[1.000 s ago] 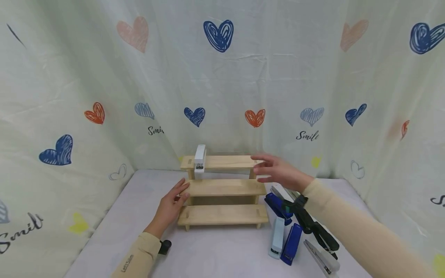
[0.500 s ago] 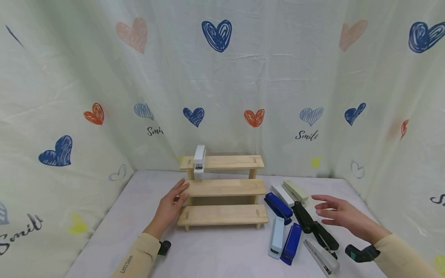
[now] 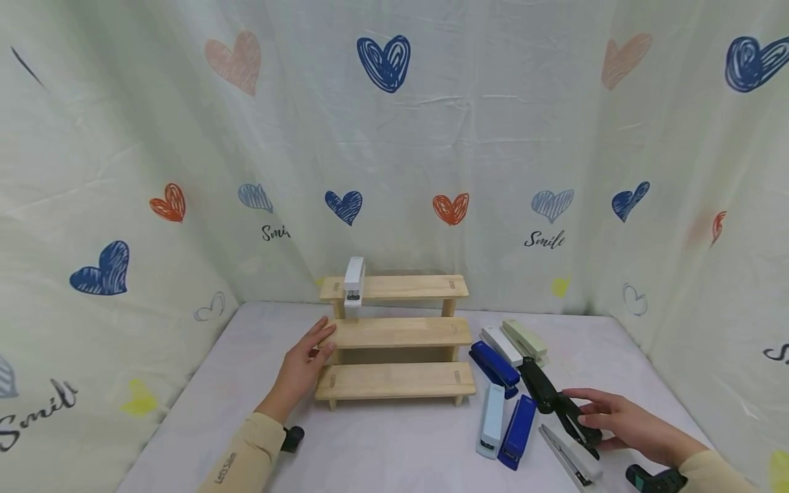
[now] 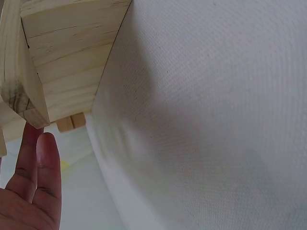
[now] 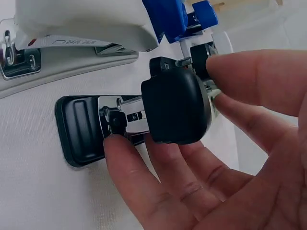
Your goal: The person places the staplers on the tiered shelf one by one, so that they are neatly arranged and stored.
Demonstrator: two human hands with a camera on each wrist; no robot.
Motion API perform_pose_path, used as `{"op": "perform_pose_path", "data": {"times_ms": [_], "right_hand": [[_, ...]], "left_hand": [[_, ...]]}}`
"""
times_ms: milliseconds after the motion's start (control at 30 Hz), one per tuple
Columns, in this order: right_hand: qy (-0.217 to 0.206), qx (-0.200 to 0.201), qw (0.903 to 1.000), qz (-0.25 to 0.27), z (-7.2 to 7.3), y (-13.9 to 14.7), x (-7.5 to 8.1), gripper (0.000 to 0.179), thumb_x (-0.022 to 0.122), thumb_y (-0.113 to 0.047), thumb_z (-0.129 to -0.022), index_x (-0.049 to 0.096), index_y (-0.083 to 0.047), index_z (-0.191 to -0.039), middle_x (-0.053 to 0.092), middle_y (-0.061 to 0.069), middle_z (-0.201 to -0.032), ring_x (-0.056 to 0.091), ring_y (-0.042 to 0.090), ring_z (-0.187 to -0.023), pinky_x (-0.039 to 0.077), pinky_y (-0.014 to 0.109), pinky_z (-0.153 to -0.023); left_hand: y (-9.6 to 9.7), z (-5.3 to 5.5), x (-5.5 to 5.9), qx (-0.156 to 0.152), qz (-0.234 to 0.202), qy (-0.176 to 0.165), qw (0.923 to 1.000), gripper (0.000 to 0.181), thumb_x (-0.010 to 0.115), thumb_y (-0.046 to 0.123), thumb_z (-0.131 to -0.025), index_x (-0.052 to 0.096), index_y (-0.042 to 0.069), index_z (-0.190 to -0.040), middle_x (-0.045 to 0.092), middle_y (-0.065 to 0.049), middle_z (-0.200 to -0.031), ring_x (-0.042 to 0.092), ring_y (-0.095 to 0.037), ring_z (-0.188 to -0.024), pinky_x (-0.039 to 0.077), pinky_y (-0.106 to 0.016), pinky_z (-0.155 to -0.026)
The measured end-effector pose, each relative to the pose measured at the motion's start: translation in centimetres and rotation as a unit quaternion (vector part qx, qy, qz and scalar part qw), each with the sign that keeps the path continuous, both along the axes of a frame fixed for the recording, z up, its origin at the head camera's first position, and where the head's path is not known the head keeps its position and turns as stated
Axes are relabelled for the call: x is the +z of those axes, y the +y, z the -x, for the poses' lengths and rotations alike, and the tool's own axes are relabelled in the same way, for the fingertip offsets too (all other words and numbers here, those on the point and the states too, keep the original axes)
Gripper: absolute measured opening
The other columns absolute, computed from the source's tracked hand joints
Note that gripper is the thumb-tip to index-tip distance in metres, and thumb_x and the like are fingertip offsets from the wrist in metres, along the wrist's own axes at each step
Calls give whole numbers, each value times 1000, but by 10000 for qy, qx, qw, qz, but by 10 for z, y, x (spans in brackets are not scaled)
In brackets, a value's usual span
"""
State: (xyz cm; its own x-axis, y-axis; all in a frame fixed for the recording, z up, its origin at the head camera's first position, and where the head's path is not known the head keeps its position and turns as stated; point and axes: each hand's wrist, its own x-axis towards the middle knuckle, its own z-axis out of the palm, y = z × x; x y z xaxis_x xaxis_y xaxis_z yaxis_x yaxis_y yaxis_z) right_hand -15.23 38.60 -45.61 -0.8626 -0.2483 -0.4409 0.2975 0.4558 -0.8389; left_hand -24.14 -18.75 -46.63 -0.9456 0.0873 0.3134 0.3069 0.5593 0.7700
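At the lower right of the head view my right hand (image 3: pixel 631 424) has its thumb and fingers around a black stapler (image 3: pixel 577 419). In the right wrist view the fingers curl along one side of this stapler (image 5: pixel 177 105) and the thumb is on the other. My left hand (image 3: pixel 302 370) rests its fingers against the left end of the middle board of a three-tier wooden stand (image 3: pixel 394 333). Seen from the left wrist, a fingertip (image 4: pixel 47 148) is at the board's end (image 4: pixel 36 116). One white stapler (image 3: pixel 354 281) stands on the top tier, near its left end.
Right of the stand lie a light blue stapler (image 3: pixel 490 421), blue staplers (image 3: pixel 518 431), a white one (image 3: pixel 501 346), a pale green one (image 3: pixel 524 339) and another black piece (image 3: pixel 537 383). A grey-white stapler (image 3: pixel 570 459) is nearest the front. A heart-printed curtain (image 3: pixel 394 150) encloses the table.
My right hand has moved from the top tier's right end, out to the right and down, and now grips the black stapler. The left hand has stayed at the stand.
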Motion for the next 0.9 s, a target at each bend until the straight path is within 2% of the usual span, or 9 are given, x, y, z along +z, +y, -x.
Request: {"op": "perform_pose_path", "data": {"times_ms": [200, 367, 500, 900], "right_hand": [[-245, 19, 9996, 141, -2, 4, -1, 57, 61, -11, -99, 37, 2, -149, 48, 35, -128, 58, 37, -107, 53, 58, -84], [-413, 231, 9979, 440, -3, 9, -1, 59, 60, -11, -100, 33, 3, -150, 53, 29, -126, 58, 35, -106, 53, 58, -85], [-382, 339, 9967, 625, -4, 11, -1, 56, 58, -8, -99, 35, 2, -149, 54, 26, -126, 57, 34, -105, 52, 58, -87], [-203, 256, 9957, 862, -4, 10, -7, 49, 53, -1, -97, 43, 6, -144, 50, 23, -124, 56, 32, -103, 53, 55, -88]], "left_hand": [[0, -2, 1, -1, -35, -7, 10000, 42, 60, 24, -102, 58, 7, -141, 38, -4, -157, 45, -28, -136, 49, -41, -93], [1, -2, 1, -20, -47, -20, 10000, 43, 60, 25, -102, 57, 7, -141, 37, -4, -158, 43, -28, -137, 49, -42, -94], [0, -2, 1, -17, -43, 16, 10000, 43, 60, 25, -102, 57, 7, -141, 37, -5, -157, 43, -28, -137, 49, -41, -93], [0, -2, -1, -11, -36, 51, 10000, 43, 60, 26, -102, 58, 7, -141, 38, -4, -157, 45, -28, -135, 49, -41, -93]]}}
